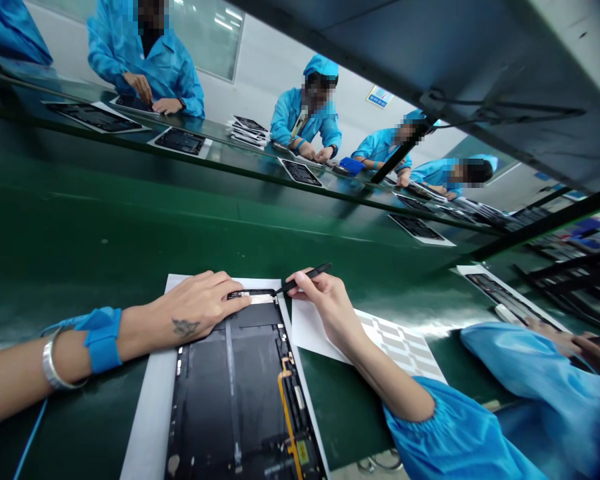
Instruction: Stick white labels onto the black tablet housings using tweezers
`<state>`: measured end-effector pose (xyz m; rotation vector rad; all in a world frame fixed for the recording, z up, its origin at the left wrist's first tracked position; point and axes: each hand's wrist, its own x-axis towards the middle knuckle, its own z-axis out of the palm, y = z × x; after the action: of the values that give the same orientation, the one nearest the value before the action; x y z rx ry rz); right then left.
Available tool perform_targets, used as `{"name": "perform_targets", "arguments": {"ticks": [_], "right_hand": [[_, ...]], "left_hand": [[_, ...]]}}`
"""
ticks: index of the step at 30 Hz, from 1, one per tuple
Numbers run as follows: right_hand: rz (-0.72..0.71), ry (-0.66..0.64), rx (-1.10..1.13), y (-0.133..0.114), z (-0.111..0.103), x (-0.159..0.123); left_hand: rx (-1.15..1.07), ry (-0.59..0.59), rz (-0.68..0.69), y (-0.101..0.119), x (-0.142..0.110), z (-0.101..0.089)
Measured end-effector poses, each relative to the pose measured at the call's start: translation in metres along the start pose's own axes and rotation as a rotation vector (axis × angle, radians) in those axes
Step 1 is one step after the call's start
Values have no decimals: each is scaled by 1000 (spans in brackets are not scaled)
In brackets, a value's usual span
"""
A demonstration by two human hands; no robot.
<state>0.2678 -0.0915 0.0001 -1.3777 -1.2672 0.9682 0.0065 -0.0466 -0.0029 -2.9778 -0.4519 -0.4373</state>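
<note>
An open tablet housing [235, 393] with a dark inner panel lies on a white paper sheet [150, 413] in front of me. An orange flex cable [286, 420] runs along its right side. My left hand [200, 307] rests over the top edge of the housing, its thumb beside a small silver strip [257, 299]. My right hand [320, 293] holds slim black tweezers [305, 278] like a pen, their tip at the housing's top edge. To the right lies a sheet of pale rectangular pads [400, 347].
The green workbench [130, 227] runs across the view. Co-workers in blue smocks [305, 117] sit beyond it with housings on white sheets and a stack of housings [249, 130]. A blue sleeve [530, 360] and another person's hands intrude at right. An overhead shelf [430, 47] spans the upper right.
</note>
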Motion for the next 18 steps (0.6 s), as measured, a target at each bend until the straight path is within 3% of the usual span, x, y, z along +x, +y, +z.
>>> {"name": "perform_targets", "arguments": {"ticks": [7,12,16,18], "right_hand": [[-15,-17,-53,0,-1,0],[-23,45,-23,0,-2,3],[-122,59,-27,0,-2,7],[-201,42,-63,-1,-2,7]], "left_hand": [[-9,-24,-14,1,0,-1],[10,-110,-26,4,3,-10],[81,-240,-49,6,15,-20],[135,-240,-38,6,23,-21]]}}
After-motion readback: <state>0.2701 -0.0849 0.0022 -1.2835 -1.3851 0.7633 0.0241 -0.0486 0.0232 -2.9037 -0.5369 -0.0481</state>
